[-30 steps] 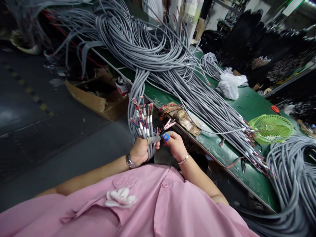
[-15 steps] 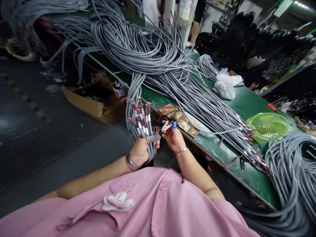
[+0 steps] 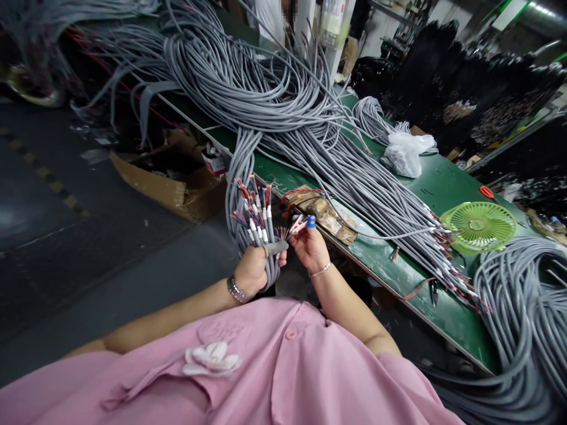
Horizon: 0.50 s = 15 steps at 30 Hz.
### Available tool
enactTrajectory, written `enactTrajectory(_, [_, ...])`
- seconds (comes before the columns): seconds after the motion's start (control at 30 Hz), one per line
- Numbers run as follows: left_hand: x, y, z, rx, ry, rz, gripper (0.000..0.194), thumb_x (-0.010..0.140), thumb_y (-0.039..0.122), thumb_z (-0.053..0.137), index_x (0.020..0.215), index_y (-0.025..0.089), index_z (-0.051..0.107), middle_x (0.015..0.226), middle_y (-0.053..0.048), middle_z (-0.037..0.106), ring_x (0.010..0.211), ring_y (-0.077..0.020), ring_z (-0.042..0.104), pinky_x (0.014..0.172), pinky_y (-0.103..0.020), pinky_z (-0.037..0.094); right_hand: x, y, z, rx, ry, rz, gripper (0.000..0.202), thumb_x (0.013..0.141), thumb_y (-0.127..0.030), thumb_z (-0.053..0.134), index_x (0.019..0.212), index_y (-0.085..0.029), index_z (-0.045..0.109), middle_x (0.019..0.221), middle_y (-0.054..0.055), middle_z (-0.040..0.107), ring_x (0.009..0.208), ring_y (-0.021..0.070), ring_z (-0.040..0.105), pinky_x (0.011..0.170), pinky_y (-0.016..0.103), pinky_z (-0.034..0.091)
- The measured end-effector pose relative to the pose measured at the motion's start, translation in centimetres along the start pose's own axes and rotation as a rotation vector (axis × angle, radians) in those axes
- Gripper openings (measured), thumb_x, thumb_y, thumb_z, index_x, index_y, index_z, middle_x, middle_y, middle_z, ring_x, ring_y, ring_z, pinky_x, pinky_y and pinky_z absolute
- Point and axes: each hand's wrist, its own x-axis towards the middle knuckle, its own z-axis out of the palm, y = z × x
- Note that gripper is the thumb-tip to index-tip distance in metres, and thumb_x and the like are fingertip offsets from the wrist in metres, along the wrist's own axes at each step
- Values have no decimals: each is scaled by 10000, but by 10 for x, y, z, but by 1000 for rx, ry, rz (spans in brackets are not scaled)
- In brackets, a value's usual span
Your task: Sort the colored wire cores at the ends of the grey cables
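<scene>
My left hand (image 3: 253, 267) is wrapped round a bundle of grey cables (image 3: 271, 273), whose stripped ends show white sleeves and coloured wires (image 3: 254, 203) pointing up and away. A grey covering is on the left thumb, which lies across the cables. Close beside it, my right hand (image 3: 312, 251) pinches a small pink clip-like tool (image 3: 298, 224) at one cable's fanned-out wires (image 3: 282, 232). Blue tape (image 3: 311, 221) wraps a right fingertip. Whether the tool touches the wires is too small to tell.
Long grey cables (image 3: 248, 100) are heaped across the green table (image 3: 381, 260). A taped block (image 3: 328, 218) lies near its front edge, a green fan (image 3: 479, 227) and white plastic bag (image 3: 408, 154) farther right. An open cardboard box (image 3: 155, 186) stands below left. Another person's white clothing (image 3: 270, 23) shows behind.
Very little differs. My right hand and the pink tool have shifted slightly left and up. The left hand keeps its grip on the cables.
</scene>
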Motion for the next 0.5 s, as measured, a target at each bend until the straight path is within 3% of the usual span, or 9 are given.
enactTrajectory(0.23, [-11, 4, -3, -13, 7, -2, 174, 557, 221, 749, 606, 104, 630, 513, -10, 583, 462, -96, 531, 458, -209, 444, -11, -2, -8, -59, -144, 158, 582, 794, -743, 455, 874, -195, 633, 813, 28, 645, 684, 124, 566, 633, 246, 481])
enactTrajectory(0.37, [-12, 3, -7, -30, 25, 15, 188, 548, 240, 755, 621, 101, 651, 522, -13, 588, 482, -103, 540, 468, -217, 459, -17, -8, -5, -71, -154, 161, 472, 801, -649, 555, 879, -190, 631, 839, 16, 640, 676, 106, 554, 616, 225, 480])
enactTrajectory(0.5, [-9, 4, -5, -51, 42, 14, 166, 560, 220, 749, 643, 110, 656, 519, -3, 579, 480, -97, 533, 465, -212, 457, -17, -13, -1, -138, -97, 46, 316, 772, -487, 682, 871, -193, 627, 765, -13, 610, 643, 90, 532, 586, 207, 463])
